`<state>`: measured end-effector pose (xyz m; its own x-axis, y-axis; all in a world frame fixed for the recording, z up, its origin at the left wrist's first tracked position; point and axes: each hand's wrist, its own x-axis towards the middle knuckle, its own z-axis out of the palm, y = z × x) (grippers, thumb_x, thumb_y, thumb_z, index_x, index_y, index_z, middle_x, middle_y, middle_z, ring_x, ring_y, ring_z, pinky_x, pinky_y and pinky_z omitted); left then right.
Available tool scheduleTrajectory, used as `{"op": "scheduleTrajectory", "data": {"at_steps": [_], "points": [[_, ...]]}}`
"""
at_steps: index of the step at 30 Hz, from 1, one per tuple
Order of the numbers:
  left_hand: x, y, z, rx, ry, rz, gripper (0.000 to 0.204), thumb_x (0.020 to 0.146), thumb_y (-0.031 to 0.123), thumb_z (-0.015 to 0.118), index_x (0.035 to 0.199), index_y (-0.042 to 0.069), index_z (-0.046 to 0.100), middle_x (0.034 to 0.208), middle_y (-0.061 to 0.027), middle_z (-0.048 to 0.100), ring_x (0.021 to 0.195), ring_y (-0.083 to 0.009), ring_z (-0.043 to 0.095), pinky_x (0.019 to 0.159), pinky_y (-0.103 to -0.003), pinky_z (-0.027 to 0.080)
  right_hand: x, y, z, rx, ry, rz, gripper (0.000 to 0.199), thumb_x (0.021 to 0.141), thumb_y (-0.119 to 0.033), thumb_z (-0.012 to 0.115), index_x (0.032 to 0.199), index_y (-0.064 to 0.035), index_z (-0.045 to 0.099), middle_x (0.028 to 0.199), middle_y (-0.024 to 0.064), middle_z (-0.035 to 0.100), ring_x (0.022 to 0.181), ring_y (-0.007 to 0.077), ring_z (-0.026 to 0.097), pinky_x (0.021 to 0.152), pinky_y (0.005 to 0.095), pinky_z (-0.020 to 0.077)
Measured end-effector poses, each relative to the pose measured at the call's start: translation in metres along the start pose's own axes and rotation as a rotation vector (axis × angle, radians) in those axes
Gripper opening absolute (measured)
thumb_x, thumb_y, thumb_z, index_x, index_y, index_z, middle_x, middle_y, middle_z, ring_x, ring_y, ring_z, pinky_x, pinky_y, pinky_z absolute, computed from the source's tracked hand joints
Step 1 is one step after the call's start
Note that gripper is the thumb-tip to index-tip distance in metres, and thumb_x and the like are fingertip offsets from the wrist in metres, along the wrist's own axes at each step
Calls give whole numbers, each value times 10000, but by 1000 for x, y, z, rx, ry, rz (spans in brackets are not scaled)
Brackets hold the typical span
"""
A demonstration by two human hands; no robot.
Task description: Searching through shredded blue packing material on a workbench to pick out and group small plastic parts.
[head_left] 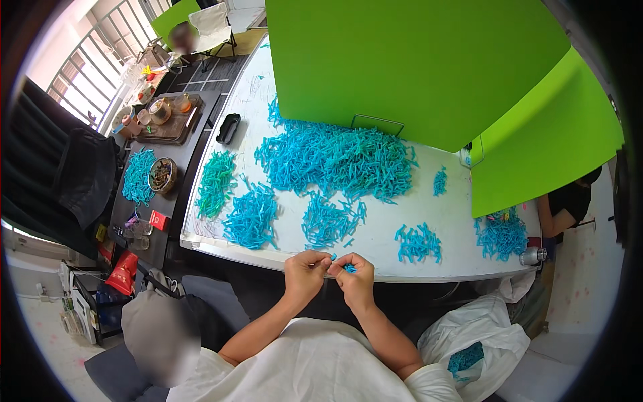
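Observation:
Over the table's front edge, my left hand [303, 276] and my right hand [356, 281] meet, fingers pinched together. A small blue strip-like piece [333, 256] shows between their fingertips. More blue [349, 268] peeks out from the curled fingers of my right hand. In front of them on the white table [375, 258] lies a heap of blue strips [328, 222], with another blue heap [251, 218] to its left and a smaller one [418, 243] to its right. Behind these spreads a large blue-green pile [335, 157]. What the pieces are exactly is too small to tell.
Green boards [415, 60] stand along the table's back and right. A green heap [216, 184] and a black tray [228, 128] lie at left, a blue heap [502, 234] at right. Another person [161, 335] sits at my left; a white bag [479, 342] stands at my right.

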<state>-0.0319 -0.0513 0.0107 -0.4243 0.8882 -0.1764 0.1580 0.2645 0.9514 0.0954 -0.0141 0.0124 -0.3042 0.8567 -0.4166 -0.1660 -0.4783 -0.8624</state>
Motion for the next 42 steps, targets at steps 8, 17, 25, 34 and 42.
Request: {"op": "scheduleTrajectory", "data": {"at_steps": [8,17,25,34,42], "points": [[7,-12,11,-464,-94,-179,211,897,93,694,1033,-68,685,886,-73,704,775,-117,654,666,-252,532,14,-5,-6,141,73,57,110,853,-44,720,826,-1,623,682,32,598,508,35,438,419,182,280],[23,-9,1,-574,-319,-411,293,975,189,596,1099,-75,621,1026,-152,664,908,-188,656,831,-287,537,13,-11,-29,363,78,159,210,964,-207,620,912,-4,604,790,63,591,530,45,414,420,172,273],[30,16,7,-1045,-531,-633,387,1045,206,410,1329,-56,430,1191,-192,602,1182,-309,574,1014,-410,494,2,-9,-54,231,70,132,195,944,-190,648,915,3,636,778,51,612,540,35,424,435,177,276],[14,7,28,-818,-273,-521,276,1003,55,467,1266,-17,515,1219,-157,619,1125,-208,602,976,-346,483,1,2,-30,-403,92,-99,244,845,-178,752,942,41,707,770,74,700,698,112,630,644,272,505],[28,9,11,-697,-562,-463,302,964,100,569,1232,-37,591,1164,-139,659,1042,-191,638,955,-334,494,10,-10,-47,-365,-39,22,205,841,-133,705,960,33,712,692,16,642,602,50,541,540,238,431]]}}
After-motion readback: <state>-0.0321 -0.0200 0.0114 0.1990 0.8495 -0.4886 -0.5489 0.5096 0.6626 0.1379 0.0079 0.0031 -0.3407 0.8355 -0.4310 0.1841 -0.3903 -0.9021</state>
